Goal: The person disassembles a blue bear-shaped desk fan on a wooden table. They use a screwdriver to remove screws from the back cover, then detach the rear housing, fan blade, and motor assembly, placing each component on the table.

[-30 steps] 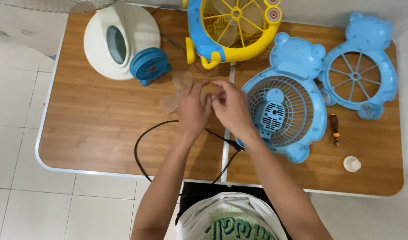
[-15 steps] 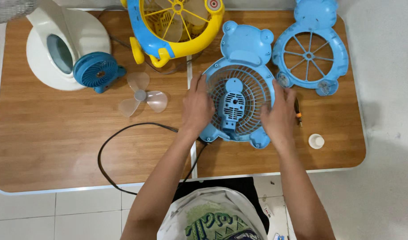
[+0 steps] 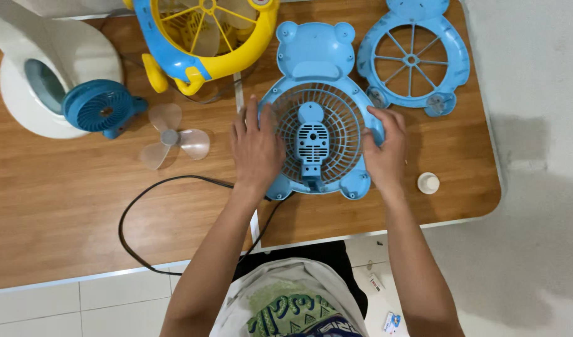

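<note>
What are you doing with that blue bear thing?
A person holds a blue bear-shaped fan body flat on a wooden table, grille side up. The left hand presses on its left edge and the right hand grips its right edge. A black cord runs from it across the table. A clear fan blade lies loose to the left, and the matching blue front cover lies at the upper right. A small white cap sits near the right hand.
</note>
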